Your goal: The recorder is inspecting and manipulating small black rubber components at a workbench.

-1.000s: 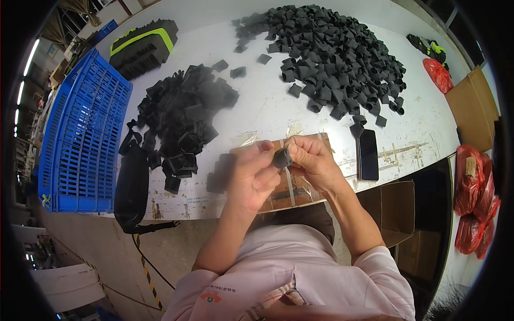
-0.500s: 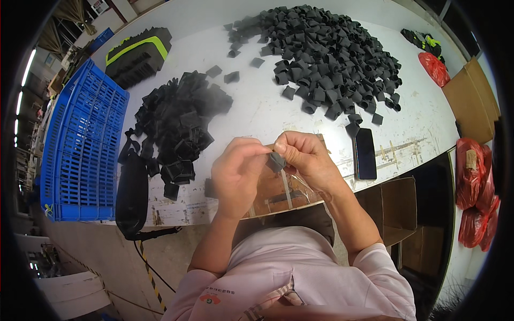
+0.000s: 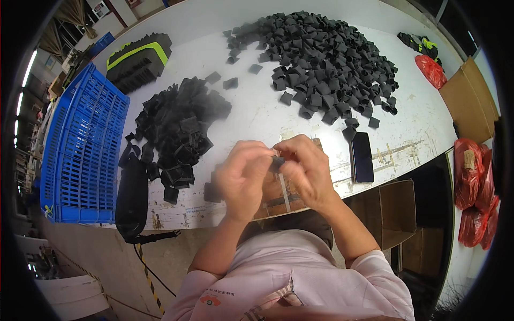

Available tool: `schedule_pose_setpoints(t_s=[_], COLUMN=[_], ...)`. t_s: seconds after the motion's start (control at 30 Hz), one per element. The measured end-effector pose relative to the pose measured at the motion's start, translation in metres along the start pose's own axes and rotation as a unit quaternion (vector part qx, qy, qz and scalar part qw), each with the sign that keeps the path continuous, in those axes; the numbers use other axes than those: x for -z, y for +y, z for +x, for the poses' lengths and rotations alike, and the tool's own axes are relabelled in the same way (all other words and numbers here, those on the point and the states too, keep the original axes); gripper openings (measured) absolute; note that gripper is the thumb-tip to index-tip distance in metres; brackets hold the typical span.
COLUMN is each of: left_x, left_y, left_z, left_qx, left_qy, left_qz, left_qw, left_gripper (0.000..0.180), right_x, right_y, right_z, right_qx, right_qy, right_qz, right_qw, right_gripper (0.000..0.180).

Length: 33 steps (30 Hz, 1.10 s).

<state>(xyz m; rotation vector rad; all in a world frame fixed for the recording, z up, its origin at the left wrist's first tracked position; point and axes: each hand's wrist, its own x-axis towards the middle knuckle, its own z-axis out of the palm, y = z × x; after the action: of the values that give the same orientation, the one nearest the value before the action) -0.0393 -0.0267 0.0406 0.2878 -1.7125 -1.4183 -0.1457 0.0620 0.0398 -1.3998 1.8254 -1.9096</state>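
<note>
A small black fabric loop [image 3: 277, 161] is pinched between my two hands, just above the front edge of the table. My left hand [image 3: 245, 174] grips its left side, fingers closed and slightly blurred. Thumb and fingers of my right hand [image 3: 306, 170] close on its right side. Under the hands lies a brown cardboard piece [image 3: 292, 192] with a pale strip across it. A heap of flat black fabric pieces [image 3: 176, 128] lies left of my hands. Farther off, to the right, a bigger pile of black fabric loops [image 3: 326, 64] spreads over the table.
A blue plastic crate [image 3: 85, 150] and a black pouch [image 3: 132, 195] flank the left heap. Behind them sits a black stack with a yellow-green band [image 3: 140, 60]. A phone [image 3: 362, 158] lies right of my hands; red plastic bags [image 3: 470, 176] hang beyond the table's right end.
My right hand has turned, its fingers now curling over the fabric loop, which shows less than before. Both hands stay at the same place; the view has shifted slightly.
</note>
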Motion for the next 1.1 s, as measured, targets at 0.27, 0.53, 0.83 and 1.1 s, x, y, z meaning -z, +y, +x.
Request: schedule_pose_setpoints(t_s=[0.27,0.53,0.83,1.1], left_x=[-0.002,-0.003,-0.004,-0.002], left_y=[0.004,-0.010,-0.013,-0.010], left_z=[-0.001,-0.011,-0.010,-0.011], left_qx=[0.151,0.145,0.167,0.148], left_qy=[0.125,0.113,0.119,0.123], left_qz=[-0.328,-0.272,-0.317,-0.279], left_qw=[0.924,0.945,0.926,0.941], left_gripper=[0.014,0.012,0.014,0.014], right_x=[-0.002,-0.006,-0.007,-0.004], right_y=[-0.022,-0.007,-0.005,-0.011], right_z=[0.006,-0.002,0.000,-0.002], right_qx=[0.158,0.136,0.151,0.109], right_qy=[-0.021,-0.018,-0.016,-0.010], right_qz=[-0.219,-0.165,-0.157,-0.165], right_qw=[0.963,0.977,0.976,0.980], right_gripper=[0.021,0.013,0.018,0.017])
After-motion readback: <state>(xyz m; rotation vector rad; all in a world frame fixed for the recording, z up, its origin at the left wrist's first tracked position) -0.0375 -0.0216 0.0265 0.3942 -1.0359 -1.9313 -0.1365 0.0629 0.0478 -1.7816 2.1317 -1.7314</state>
